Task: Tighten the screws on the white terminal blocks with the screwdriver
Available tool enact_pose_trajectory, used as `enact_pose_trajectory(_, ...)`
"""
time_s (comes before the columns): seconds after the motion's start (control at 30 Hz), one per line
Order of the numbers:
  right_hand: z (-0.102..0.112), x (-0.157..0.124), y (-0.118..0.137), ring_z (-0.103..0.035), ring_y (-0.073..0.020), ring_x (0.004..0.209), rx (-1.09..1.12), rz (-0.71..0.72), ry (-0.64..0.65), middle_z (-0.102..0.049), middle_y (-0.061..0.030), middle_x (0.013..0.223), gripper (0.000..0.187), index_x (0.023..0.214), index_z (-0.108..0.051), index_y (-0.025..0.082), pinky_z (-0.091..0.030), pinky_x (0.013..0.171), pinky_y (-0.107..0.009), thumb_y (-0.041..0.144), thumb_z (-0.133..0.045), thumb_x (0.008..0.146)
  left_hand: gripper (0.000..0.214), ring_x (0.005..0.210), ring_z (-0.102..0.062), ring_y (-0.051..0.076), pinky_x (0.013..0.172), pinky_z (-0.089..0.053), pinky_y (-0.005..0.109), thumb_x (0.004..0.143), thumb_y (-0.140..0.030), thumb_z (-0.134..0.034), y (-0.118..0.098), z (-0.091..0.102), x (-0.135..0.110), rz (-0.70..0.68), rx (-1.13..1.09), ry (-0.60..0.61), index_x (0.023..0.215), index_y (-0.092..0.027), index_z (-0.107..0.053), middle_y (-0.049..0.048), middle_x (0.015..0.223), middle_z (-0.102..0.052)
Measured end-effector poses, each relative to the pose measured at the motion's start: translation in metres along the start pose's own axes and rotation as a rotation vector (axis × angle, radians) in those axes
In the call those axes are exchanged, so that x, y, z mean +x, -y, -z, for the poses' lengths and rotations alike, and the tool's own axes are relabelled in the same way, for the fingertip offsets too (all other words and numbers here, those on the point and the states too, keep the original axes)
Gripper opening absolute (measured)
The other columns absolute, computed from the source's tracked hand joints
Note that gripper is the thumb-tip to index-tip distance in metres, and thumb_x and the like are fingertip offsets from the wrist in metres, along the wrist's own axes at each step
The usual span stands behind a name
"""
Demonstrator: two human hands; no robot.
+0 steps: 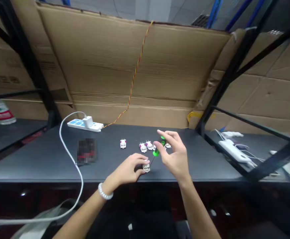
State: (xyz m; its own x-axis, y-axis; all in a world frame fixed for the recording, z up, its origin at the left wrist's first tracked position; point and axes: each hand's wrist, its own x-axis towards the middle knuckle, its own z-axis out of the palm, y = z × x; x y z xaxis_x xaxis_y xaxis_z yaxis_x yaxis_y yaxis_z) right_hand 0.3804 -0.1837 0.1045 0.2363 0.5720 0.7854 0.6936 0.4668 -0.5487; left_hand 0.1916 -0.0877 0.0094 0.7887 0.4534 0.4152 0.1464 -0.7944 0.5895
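Observation:
My left hand [132, 169], with a white coiled band on its wrist, pinches a small white plug piece [146, 167] near the front edge of the table. Between the thumb and fingers of my right hand [172, 152] is a screwdriver [156, 152] with a green and black handle. Its thin shaft slants down to the right side of the plug piece; whether the tip touches it is too small to tell. Behind my hands lie several similar white and purple pieces with prongs, one of them a plug piece [142, 147] close by. Another plug piece [123, 143] lies apart to the left.
A power strip [96, 127] with a white adapter sits at the back left, and its white cable [69, 151] loops over the front edge. A blurred dark item [86, 151] lies on the dark table [110, 166]. Cardboard [105, 66] and black metal posts enclose the space.

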Motion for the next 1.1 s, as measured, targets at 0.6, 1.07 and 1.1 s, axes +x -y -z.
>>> enact_pose_trajectory(0.6, -0.003, 0.004, 0.010, -0.069, -0.0242, 0.110, 0.011, 0.040, 0.122, -0.068, -0.0093, 0.122, 0.032, 0.130, -0.071, 0.026, -0.060, 0.098, -0.042, 0.027, -0.063, 0.100, 0.033, 0.128, -0.067, 0.028, 0.117, -0.053, 0.047, 0.090, -0.015, -0.078, 0.001, -0.002, 0.000, 0.002, -0.007, -0.017, 0.122, -0.023, -0.079, 0.0110, 0.134, -0.074)
enact_pose_trajectory(1.07, -0.002, 0.002, 0.008, -0.067, -0.0222, 0.097, -0.056, 0.027, 0.056, -0.062, -0.0078, 0.113, 0.028, 0.122, -0.073, 0.025, -0.060, 0.090, -0.039, 0.030, -0.073, 0.095, 0.034, 0.128, -0.067, 0.028, 0.117, -0.053, 0.047, 0.091, -0.017, -0.077, 0.001, -0.001, 0.000, -0.011, -0.010, -0.011, 0.125, -0.023, -0.078, 0.0104, 0.135, -0.074)
enact_pose_trajectory(1.1, -0.002, 0.003, 0.008, -0.068, -0.0226, 0.100, -0.048, 0.029, 0.072, -0.063, -0.0081, 0.114, 0.030, 0.127, -0.072, 0.026, -0.060, 0.092, -0.040, 0.028, -0.068, 0.097, 0.034, 0.128, -0.067, 0.028, 0.117, -0.053, 0.047, 0.091, -0.017, -0.077, 0.001, -0.001, 0.000, -0.009, -0.011, -0.004, 0.125, -0.023, -0.078, 0.0105, 0.135, -0.074)
